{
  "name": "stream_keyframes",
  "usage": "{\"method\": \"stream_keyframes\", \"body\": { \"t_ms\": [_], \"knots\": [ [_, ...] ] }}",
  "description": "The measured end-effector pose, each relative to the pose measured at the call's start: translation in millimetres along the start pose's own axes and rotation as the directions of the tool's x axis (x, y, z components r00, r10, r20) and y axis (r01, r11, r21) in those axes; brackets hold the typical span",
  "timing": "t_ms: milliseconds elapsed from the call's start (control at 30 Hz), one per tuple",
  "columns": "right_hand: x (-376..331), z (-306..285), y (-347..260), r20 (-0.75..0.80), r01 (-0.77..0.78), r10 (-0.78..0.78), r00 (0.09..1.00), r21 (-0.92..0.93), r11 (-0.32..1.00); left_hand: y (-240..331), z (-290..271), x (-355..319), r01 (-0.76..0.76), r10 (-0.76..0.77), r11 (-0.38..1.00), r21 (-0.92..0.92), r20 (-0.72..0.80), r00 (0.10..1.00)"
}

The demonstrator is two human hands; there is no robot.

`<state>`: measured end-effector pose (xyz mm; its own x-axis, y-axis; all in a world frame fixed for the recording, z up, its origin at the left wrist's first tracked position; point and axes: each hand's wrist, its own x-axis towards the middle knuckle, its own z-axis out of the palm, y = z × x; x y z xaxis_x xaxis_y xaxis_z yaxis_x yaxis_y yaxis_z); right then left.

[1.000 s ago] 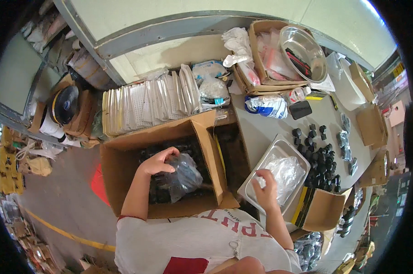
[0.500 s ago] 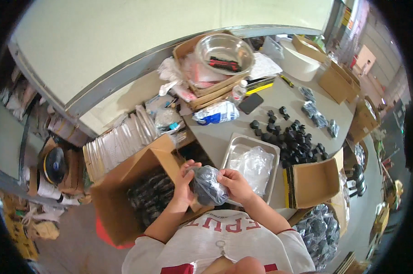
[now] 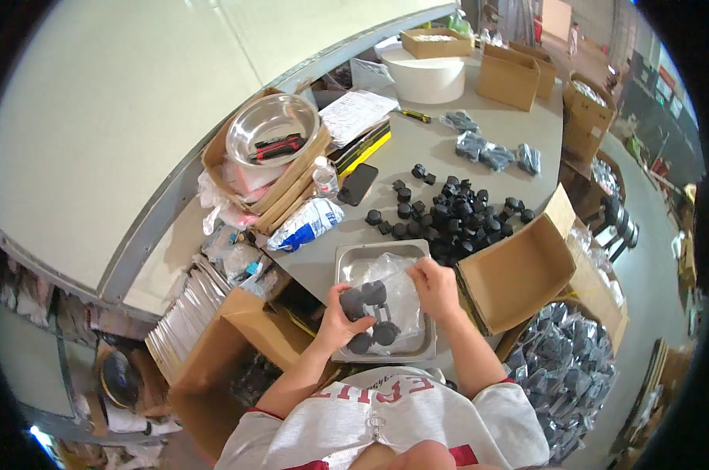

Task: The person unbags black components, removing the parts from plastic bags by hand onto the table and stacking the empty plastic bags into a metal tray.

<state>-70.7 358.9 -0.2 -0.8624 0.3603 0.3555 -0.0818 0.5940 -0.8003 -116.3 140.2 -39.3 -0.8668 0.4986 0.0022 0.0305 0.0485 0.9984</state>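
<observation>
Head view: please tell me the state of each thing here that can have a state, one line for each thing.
Clear plastic bag: held by both hands over the metal tray, dark round parts inside.
Metal tray: flat on the table.
Left hand: fingers closed on the bag.
Right hand: pinching the bag's top.
Cardboard box: open, on its side.
Phone: screen dark.

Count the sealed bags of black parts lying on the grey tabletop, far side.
3 bags on the table: small bag nearest the white tub, middle bag, right bag by the table edge. Others may hide behind the boxes.
</observation>
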Motion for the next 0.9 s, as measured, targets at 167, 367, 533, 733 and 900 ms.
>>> {"method": "stream_keyframes", "body": {
  "t_ms": [167,367,533,733,900],
  "knots": [
    [10.4,-19.5,4.8,-0.073,-0.103,0.111,0.991,0.108,0.989,21.8,13.2,25.5,-0.096,0.032,0.910,0.402,0.162,0.986],
    [34.8,-20.8,63.3,-0.234,-0.227,0.397,0.887,0.528,0.818,25.9,34.2,83.8,-0.123,0.097,0.926,0.356,0.091,0.991],
    [28.9,-26.3,101.5,-0.288,-0.143,0.444,0.848,0.682,0.717,55.4,76.3,158.9,-0.234,0.242,0.880,0.414,0.034,0.970],
    [-30.6,7.0,121.6,-0.139,-0.350,0.481,0.865,0.518,0.780,62.6,107.5,232.9,-0.466,0.422,0.474,0.747,0.271,0.865],
    [-63.9,16.5,113.3,0.025,-0.446,0.468,0.884,0.353,0.823,67.9,121.7,254.2,-0.546,0.596,0.055,0.836,0.412,0.690]
  ]
}}
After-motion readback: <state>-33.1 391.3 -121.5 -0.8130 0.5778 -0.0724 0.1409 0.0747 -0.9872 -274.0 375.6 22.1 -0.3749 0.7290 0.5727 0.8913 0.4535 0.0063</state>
